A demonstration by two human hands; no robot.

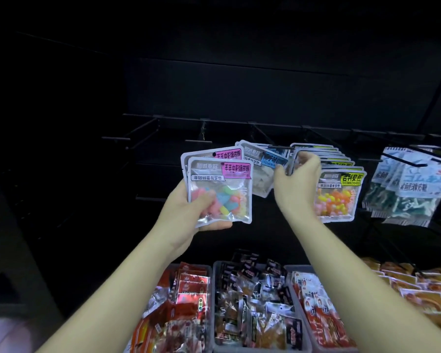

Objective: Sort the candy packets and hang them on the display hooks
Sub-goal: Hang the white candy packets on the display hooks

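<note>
Now we grip two pink-labelled candy packets (219, 189) in our left hand (189, 217), thumb pressed across their front, while our right hand (299, 179) pinches the edge of the hanging yellow-labelled packets (339, 194) just right of its curled fingers.

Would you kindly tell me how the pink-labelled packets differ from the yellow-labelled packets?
The pink-labelled packets are in the grip of the left hand; the yellow-labelled packets hang in a row. Pink-labelled ones hold pastel sweets; yellow-labelled ones hold orange, yellow and pink beads. Both are clear-windowed pouches with white edges.
</note>
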